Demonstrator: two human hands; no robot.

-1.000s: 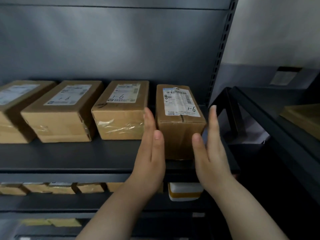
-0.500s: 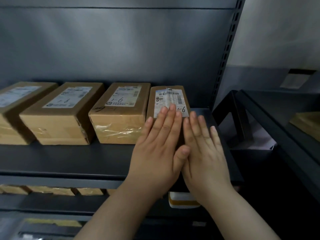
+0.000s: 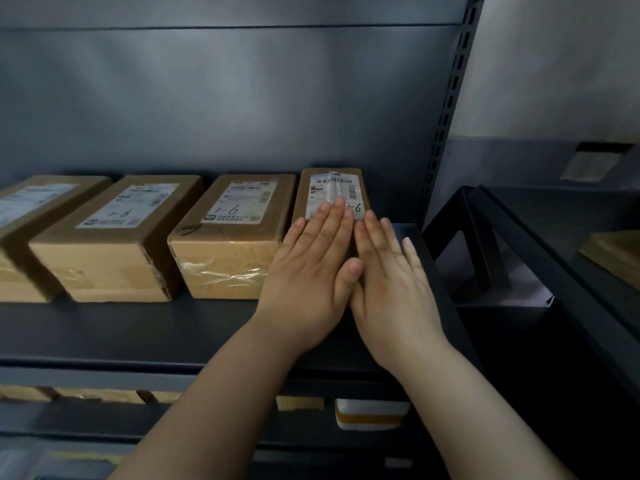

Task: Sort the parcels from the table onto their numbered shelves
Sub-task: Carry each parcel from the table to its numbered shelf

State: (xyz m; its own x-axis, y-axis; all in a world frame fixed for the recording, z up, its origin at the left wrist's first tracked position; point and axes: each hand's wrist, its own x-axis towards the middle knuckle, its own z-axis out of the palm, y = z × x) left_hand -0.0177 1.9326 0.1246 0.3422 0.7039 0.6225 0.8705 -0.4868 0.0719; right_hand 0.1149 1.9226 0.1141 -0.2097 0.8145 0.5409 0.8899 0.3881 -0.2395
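Parcel [image 3: 332,188]: right end of the shelf [image 3: 138,327] row; barcode label, handwritten "-6" showing.
Next box [image 3: 235,237]: "1-6", upside down.
Left hand [image 3: 311,271]: flat on parcel, fingers straight.
Right hand [image 3: 391,282]: likewise, alongside.

Pale wall [image 3: 554,64] is seen upper right, with a grey-painted band below. A pale rectangular patch [image 3: 594,162] is fixed on that band. A black open frame [image 3: 464,244] is stood at right, and a white sheet [image 3: 530,289] is seen by its base.
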